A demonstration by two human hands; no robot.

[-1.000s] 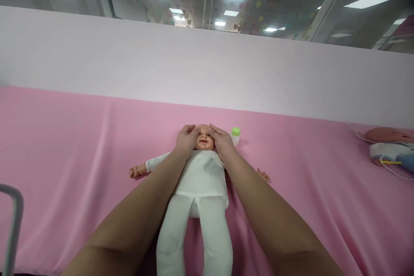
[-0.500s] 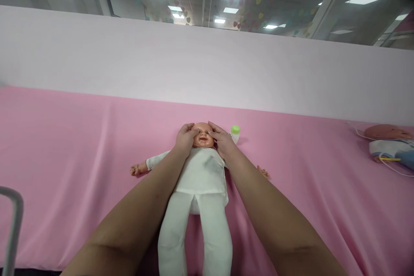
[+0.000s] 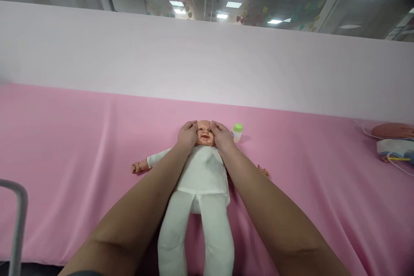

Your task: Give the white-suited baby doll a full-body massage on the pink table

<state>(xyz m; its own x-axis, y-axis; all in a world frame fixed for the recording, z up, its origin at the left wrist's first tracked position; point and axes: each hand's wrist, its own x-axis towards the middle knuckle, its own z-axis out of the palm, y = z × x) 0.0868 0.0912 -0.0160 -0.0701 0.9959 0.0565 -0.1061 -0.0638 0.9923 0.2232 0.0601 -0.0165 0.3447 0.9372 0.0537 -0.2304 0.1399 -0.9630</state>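
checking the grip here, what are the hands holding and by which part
Both hands, left hand and right hand, cup the baby doll by the sides of its head.

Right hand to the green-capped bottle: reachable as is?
Probably yes. The right hand rests on the doll at its head, and the bottle stands just beside it on the pink sheet, with nothing between them.
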